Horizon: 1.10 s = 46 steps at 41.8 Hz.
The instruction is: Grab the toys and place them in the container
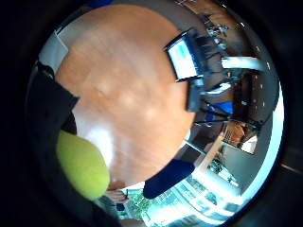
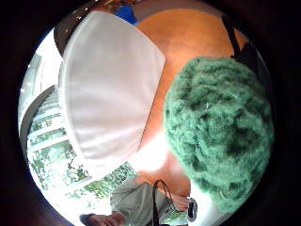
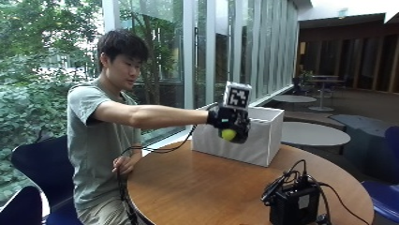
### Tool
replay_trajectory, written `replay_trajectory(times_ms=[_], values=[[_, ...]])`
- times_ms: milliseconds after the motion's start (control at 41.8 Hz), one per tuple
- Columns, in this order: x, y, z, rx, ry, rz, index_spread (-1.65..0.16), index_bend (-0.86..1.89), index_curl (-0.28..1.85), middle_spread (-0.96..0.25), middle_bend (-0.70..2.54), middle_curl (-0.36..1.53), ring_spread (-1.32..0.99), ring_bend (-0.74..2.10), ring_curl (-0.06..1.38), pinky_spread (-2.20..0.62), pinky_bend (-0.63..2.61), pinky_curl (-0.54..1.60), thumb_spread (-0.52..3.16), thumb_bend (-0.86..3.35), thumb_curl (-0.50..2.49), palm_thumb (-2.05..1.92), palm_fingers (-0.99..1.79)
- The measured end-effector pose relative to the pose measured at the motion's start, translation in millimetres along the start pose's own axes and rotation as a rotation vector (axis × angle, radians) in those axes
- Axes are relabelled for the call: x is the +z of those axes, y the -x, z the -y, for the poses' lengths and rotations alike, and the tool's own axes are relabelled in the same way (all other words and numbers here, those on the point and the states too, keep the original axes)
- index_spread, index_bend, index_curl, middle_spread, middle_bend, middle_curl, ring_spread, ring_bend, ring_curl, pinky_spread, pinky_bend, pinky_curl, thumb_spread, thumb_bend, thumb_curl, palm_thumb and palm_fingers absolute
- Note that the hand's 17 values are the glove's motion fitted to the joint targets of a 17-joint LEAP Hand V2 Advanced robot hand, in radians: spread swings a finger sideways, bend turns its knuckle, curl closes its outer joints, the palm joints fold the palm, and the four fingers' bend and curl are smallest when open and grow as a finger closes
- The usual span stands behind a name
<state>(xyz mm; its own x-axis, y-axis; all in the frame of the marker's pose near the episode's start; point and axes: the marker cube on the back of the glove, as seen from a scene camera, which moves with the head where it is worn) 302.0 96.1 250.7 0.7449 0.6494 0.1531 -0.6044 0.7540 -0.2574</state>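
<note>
In the outside view my gloved right hand [image 3: 228,121] is held out at arm's length above the round wooden table [image 3: 205,187]. Its fingers are curled round a toy whose yellow part [image 3: 229,134] shows under the glove. The hand hangs just in front of the near wall of the white fabric container [image 3: 252,145], about level with its rim. The thumb side palm view is filled by the toy's fuzzy green part [image 2: 218,127], with the white container [image 2: 108,89] beside it. The toy's yellow part [image 1: 83,163] shows at the edge of the little finger side view, over the table [image 1: 128,94].
A black device with cables [image 3: 293,202] stands near the table's front edge, and its lit screen [image 1: 183,57] shows in the little finger side view. The person's bare left hand [image 3: 124,165] rests at the table's edge. Blue chairs [image 3: 31,168] stand behind the person.
</note>
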Motion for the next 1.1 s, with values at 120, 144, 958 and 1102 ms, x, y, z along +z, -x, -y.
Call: replay_trajectory(times_ms=[120,144,958,1102], values=[[-65.5,16.7,-25.4,-0.172,-0.045,-0.19,-0.31,0.54,0.2,-0.22,1.11,0.86,-0.36,1.33,0.61,-0.28,0.99,0.42,0.6,0.21,0.75,0.61,0.92],[-77.1,21.7,-32.4,-0.248,-0.055,-0.234,-0.31,0.55,0.2,-0.22,1.11,0.86,-0.36,1.34,0.62,-0.29,1.0,0.42,0.59,0.21,0.76,0.61,0.92],[-157.4,329.0,-149.6,-0.7,-0.334,-0.21,-0.36,0.33,0.26,-0.24,1.07,0.88,-0.38,1.33,0.64,-0.31,1.09,0.47,0.47,0.08,0.96,0.55,0.75],[-140.7,357.4,-157.4,-0.646,-0.166,-0.314,-0.32,0.0,0.2,-0.25,0.99,0.86,-0.37,1.32,0.63,-0.3,1.13,0.48,0.7,-0.05,0.9,0.35,0.37]])
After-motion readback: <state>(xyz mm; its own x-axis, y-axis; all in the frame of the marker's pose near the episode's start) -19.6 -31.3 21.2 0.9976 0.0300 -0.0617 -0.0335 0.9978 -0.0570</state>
